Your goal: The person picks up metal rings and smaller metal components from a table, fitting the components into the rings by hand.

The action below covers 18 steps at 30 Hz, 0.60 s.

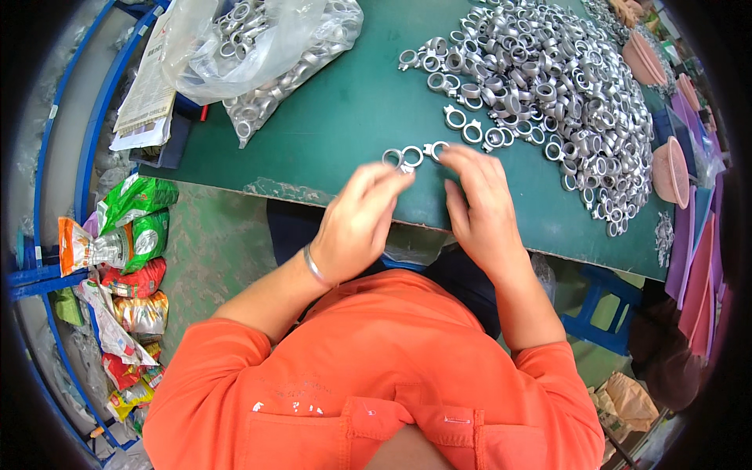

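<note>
Three small silver metal rings with side lugs [413, 157] lie in a short row near the table's front edge. My left hand [356, 219] is at the row's left end, fingers stretched toward the ring there, fingertips slightly blurred. Over the right end of the row reaches my right hand [484, 200], its fingertips at the ring and its thumb apart from them. Whether either hand touches a ring is hard to tell. A large heap of the same metal rings [540, 90] spreads over the table beyond my right hand.
The green table [313, 149] has a worn front edge. A clear plastic bag of rings [301, 63] stands at the back left, beside papers [149, 98]. Pink bowls [670, 172] line the right side. A blue stool [603, 309] is below; blue shelving [59, 141] stands left.
</note>
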Motion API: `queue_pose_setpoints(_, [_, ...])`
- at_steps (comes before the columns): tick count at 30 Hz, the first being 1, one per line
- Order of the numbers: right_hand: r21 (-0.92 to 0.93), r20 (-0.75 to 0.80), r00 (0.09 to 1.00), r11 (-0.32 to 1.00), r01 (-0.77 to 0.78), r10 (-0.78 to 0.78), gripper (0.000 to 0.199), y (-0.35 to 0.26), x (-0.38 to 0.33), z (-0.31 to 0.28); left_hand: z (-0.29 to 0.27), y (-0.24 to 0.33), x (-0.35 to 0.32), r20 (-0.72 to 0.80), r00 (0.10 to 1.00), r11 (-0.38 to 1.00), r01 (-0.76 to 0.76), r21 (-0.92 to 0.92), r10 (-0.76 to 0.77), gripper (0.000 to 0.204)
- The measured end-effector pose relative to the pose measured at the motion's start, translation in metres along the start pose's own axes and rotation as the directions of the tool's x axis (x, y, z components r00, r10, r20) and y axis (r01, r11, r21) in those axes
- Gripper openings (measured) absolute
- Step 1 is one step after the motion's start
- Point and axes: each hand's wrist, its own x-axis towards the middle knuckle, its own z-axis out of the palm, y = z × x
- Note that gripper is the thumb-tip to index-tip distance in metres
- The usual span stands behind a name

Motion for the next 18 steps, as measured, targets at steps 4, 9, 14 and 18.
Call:
queue_pose_setpoints(4, [-0.061, 0.007, 1.000, 0.998, -0.030, 0.031, 0.039, 0.012, 0.012, 0.013, 0.000, -0.022, 0.029, 0.110, 0.992, 0.984, -0.084, 0.155, 0.068, 0.038])
queue_pose_setpoints(9, [0.251, 0.060, 0.957, 0.924, -0.289, 0.283, 0.043, 0.010, -0.005, 0.004, -0.003, -0.021, 0.019, 0.123, 0.976, 0.978, 0.192, -0.081, -0.181, 0.039])
queue_pose_setpoints(14, [0.806, 0.181, 0.916, 0.480, -0.347, 0.358, 0.046, 0.003, -0.024, 0.006, -0.001, -0.019, 0.003, 0.211, 0.925, 0.611, 0.369, -0.700, -0.316, 0.039])
queue_pose_setpoints(18, [0.919, 0.313, 0.883, 0.122, -0.375, 0.350, 0.047, 0.001, -0.025, 0.004, -0.001, -0.009, 0.002, 0.261, 0.904, 0.373, 0.384, -0.845, -0.339, 0.039])
